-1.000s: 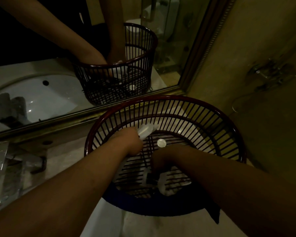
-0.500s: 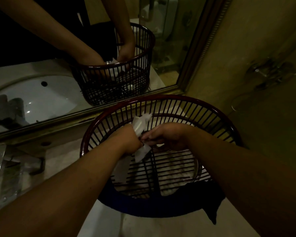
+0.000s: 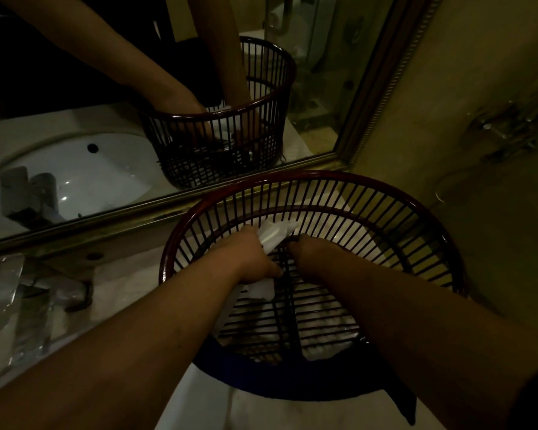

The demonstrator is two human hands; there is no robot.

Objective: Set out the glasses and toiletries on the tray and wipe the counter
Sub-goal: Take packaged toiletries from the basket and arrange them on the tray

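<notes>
A dim bathroom: framed mirror [image 3: 112,88] reflecting a white basin, chrome tap [image 3: 35,293] on a pale counter [image 3: 131,293].

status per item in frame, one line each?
left hand: inside the basket, closed on the white packets
right hand: inside the basket beside the left hand, grip hidden
white packets: bunched, sticking out above and below the left fist
basket: upright on the counter by the mirror, more white items on its floor
faucet: no water seen running
dark cloth: hanging at the basket's near side
</notes>
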